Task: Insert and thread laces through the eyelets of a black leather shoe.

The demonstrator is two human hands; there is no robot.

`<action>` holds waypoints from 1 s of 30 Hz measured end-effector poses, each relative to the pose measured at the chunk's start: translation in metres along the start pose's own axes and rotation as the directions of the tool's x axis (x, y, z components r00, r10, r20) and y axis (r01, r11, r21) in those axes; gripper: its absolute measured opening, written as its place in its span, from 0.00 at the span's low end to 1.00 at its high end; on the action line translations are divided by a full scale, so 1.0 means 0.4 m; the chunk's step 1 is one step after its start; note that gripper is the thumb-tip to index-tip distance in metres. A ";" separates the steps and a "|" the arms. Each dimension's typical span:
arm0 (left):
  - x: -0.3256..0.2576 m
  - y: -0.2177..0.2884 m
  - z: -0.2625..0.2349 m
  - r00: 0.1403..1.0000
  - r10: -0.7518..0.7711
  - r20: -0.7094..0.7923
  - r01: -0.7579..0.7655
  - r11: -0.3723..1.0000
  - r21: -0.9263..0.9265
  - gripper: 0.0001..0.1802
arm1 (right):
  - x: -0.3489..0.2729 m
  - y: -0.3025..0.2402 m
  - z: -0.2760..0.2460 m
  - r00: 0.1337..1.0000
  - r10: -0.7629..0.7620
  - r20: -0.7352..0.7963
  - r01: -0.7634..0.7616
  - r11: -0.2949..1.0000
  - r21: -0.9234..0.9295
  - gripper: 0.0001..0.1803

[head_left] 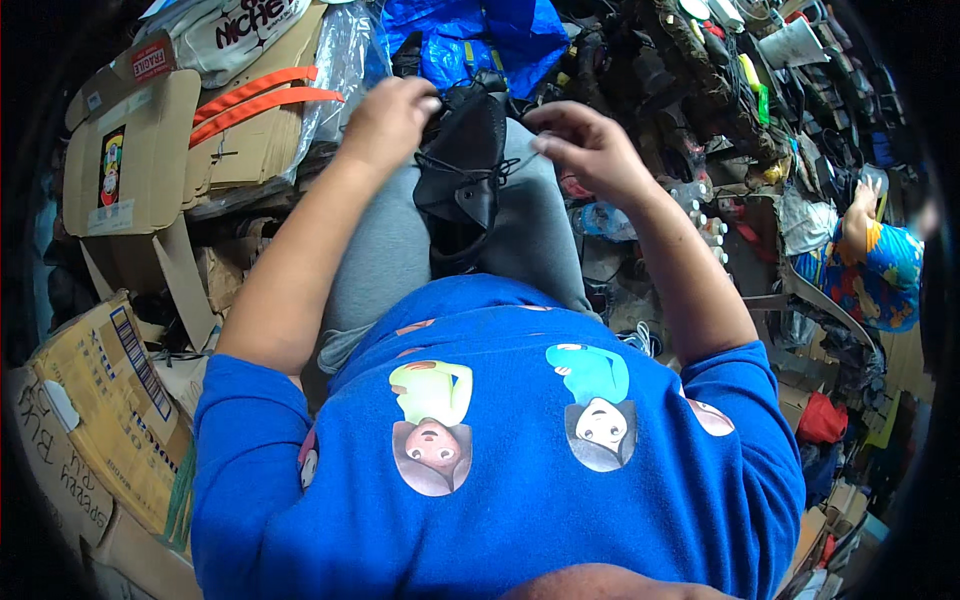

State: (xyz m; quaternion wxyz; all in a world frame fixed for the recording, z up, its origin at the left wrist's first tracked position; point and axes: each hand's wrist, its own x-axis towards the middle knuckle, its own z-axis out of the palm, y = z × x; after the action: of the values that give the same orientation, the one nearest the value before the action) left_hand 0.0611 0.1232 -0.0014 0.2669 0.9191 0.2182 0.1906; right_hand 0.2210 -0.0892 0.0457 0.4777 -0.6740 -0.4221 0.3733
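A black shoe [465,155] rests between my thighs, on grey trousers [375,245]. Thin dark laces [490,172] cross its front in a loose tangle, and an eyelet shows below them. To the left of the shoe's far end is my left hand [395,112], fingers curled in; whatever they grip is hidden. On the other side my right hand [590,145] pinches thumb to forefinger, and a lace runs from the shoe up to those fingertips. Both hands are raised at about the same height, apart from each other.
Flattened cardboard [150,150] with orange strips [260,100] lies at the left, above a taped carton [110,400]. A blue plastic bag [470,40] is beyond the shoe. Plastic bottles [605,220] and piled shoes crowd the right, where another person's arm [860,215] shows.
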 end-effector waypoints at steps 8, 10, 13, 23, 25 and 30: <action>-0.114 0.068 -0.052 0.958 0.166 0.232 -0.094 0.952 -0.291 0.10 | -0.064 0.120 -0.014 0.999 -0.004 -0.054 -0.018 0.918 -0.397 0.26; -0.118 0.059 -0.044 0.945 0.147 0.291 -0.068 0.962 -0.264 0.09 | -0.062 0.133 0.023 0.988 -0.134 -0.072 0.097 0.919 -0.382 0.19; -0.109 0.070 -0.070 0.923 0.046 0.382 0.050 0.970 -0.237 0.09 | -0.045 0.144 0.023 0.974 -0.226 -0.019 0.210 0.929 -0.306 0.11; -0.125 0.032 -0.091 0.976 0.048 0.211 -0.043 0.999 -0.027 0.12 | -0.034 0.173 0.037 0.989 0.143 -0.044 -0.143 0.990 0.006 0.12; -0.118 0.011 -0.094 0.961 0.049 0.271 -0.049 0.999 -0.006 0.12 | -0.032 0.167 0.041 0.990 0.136 -0.047 -0.136 0.991 0.007 0.12; -0.089 0.016 -0.117 0.898 -0.105 0.427 0.149 0.986 -0.072 0.11 | -0.024 0.177 0.044 0.984 0.163 -0.076 -0.165 0.986 -0.017 0.13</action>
State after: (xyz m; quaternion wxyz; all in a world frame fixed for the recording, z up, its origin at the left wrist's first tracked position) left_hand 0.0117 0.1193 0.0307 0.3665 0.9074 0.2047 -0.0195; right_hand 0.2165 -0.1056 -0.0257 0.4530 -0.7254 -0.3513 0.3811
